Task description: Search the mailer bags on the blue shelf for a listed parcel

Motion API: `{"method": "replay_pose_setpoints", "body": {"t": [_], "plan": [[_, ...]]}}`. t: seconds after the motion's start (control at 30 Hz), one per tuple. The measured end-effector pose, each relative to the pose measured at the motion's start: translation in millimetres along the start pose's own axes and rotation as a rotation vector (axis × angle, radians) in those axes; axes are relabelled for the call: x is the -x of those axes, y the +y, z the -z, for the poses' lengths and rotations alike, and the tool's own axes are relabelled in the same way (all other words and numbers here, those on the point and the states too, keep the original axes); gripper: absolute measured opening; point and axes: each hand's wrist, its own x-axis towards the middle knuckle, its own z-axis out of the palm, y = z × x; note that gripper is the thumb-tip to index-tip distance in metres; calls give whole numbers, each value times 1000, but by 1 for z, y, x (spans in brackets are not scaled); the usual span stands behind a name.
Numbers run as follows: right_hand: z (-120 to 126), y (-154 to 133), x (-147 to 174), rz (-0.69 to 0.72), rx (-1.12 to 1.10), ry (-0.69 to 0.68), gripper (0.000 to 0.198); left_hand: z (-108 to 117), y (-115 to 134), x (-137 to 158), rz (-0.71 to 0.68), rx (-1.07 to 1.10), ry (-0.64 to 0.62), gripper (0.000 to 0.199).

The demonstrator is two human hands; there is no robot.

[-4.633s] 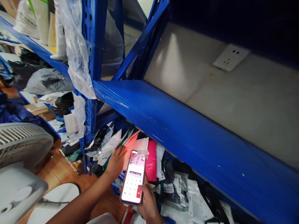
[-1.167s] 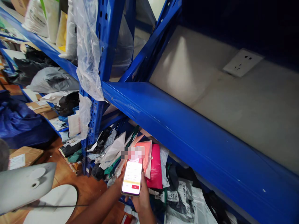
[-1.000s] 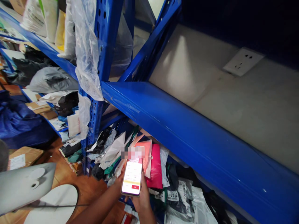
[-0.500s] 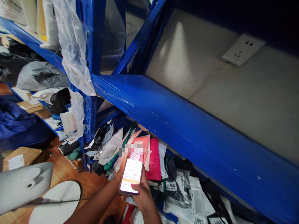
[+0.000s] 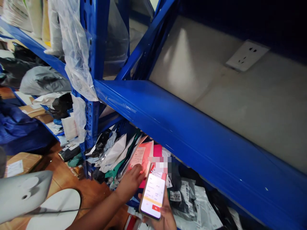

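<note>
Pressing our left hand flat on the salmon-pink parcel standing among the mailers under the blue shelf beam, we grip the lit phone in our right hand, just right of it, near the grey bags.

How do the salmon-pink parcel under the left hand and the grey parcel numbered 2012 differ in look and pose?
The salmon-pink parcel stands on edge, leaning among other mailers; the grey parcel lies flatter in the pile to its right. The pink one's label is a large pale sheet; the grey one carries a small white sticker reading 2012. The left hand touches the pink one; nothing touches the grey one. Both sit on the bottom shelf under the blue beam.
</note>
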Motion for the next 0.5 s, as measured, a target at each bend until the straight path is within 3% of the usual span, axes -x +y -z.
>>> {"method": "replay_pose_setpoints", "body": {"t": [0.13, 0.23, 0.37, 0.5], "plan": [[13, -10, 5, 11, 13, 55, 123, 6, -7, -10, 82, -305, 95, 42], [14, -11, 7, 17, 12, 82, 124, 14, -7, -23, 229, -369, -22, 48], [12, -9, 8, 32, -16, 80, 123, 28, 2, -46, 427, -368, -200, 39], [13, -8, 9, 41, -58, 77, 129, 22, 13, -61, 486, -391, -303, 32]]}}
